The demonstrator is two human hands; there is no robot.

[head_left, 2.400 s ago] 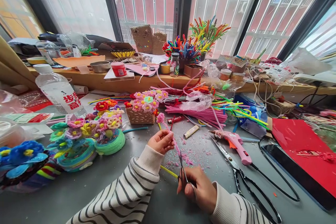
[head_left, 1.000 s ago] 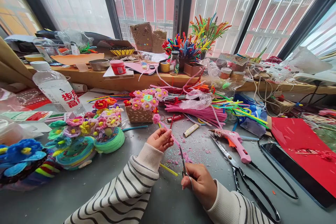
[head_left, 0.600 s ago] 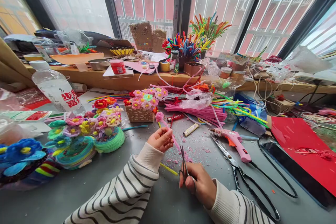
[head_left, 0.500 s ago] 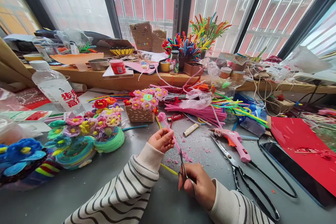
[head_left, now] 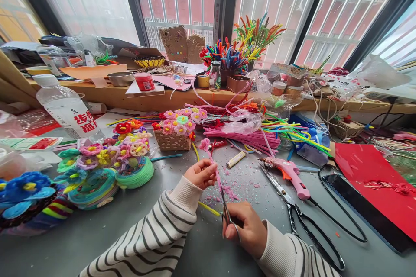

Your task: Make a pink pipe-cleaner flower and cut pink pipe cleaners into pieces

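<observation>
My left hand (head_left: 202,174) pinches a pink pipe cleaner (head_left: 218,178) between thumb and fingertips. Its fluffy pink tip (head_left: 204,143) sticks up above the fingers. In my right hand (head_left: 245,227) is a pair of small scissors (head_left: 225,205), my fingers through the handles and the blades pointing up at the pipe cleaner's lower end. Whether the blades touch it I cannot tell. Pink fluff trimmings (head_left: 230,192) lie on the grey table just behind the blades. A yellow pipe cleaner (head_left: 209,209) rests on the table between my hands.
Large black-handled scissors (head_left: 289,203), a pink glue gun (head_left: 289,174) and a phone (head_left: 364,210) lie at the right. Pink pipe cleaners (head_left: 240,137) are heaped behind my hands. A box of pink flowers (head_left: 172,140), flower-topped baskets (head_left: 134,173) and a water bottle (head_left: 66,108) stand left.
The pink tip has shifted slightly to the right and tilted. The scissor blades have moved a little lower along the pipe cleaner. Both hands keep their hold.
</observation>
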